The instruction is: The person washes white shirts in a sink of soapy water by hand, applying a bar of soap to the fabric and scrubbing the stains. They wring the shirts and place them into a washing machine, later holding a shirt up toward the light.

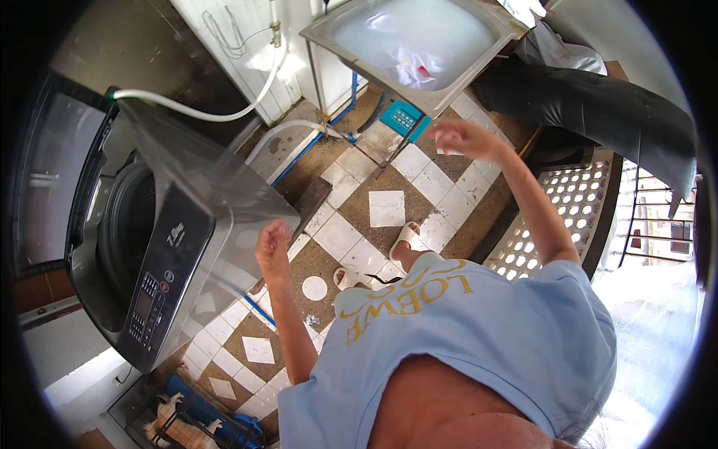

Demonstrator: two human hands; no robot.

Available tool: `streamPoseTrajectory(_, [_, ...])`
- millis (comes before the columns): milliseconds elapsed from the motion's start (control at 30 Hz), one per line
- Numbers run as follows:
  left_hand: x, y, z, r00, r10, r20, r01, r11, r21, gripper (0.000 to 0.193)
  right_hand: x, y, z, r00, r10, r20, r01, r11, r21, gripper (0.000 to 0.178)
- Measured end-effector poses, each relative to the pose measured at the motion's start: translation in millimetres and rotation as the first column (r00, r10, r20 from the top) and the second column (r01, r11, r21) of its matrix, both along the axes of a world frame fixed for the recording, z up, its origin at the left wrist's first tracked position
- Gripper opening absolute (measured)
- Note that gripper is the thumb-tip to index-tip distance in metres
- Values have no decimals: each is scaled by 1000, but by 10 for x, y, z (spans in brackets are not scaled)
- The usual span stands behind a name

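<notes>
My left hand (273, 243) hangs in the air beside the grey washing machine (247, 213), its fingers curled in and nothing visible in them. My right hand (465, 139) is raised in front of the metal sink (441, 105), its fingers loosely bent and apart, a little blurred, holding nothing. Cloudy, whitish water (441, 34) fills the sink basin. In it lies a white cloth (410, 69) with a red patch, partly under the surface. On the left, the washing machine's lid (56, 179) stands raised, and its dark drum (131, 217) shows.
A teal plastic basket (402, 118) sits under the sink's front edge. A white hose (247, 112) loops from a wall tap to the machine. Black sheeting (591, 105) covers something at right, above a perforated panel (561, 217). A white-and-tan animal (179, 426) is in a cage at lower left.
</notes>
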State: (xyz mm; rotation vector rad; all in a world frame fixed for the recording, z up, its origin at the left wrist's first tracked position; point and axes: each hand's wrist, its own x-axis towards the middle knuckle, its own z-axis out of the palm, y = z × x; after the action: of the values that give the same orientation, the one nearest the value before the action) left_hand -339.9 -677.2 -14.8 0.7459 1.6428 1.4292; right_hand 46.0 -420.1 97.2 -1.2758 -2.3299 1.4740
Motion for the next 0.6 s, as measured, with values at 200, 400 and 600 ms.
streamPoseTrajectory(200, [904,1695,309,990,-133,36,119,957,265,17,1474,-352,-666,939,-290,185,338,875,-346,35])
streamPoseTrajectory(400, [1848,3102,364,910,94,-405,43,948,316,27,2069,177,-521,879,-476,19,452,820,-351,29])
streamPoseTrajectory(600, [2310,3601,129,617,225,-754,-48,967,249,46,1825,1194,-96,839,-450,-306,411,893,-185,23])
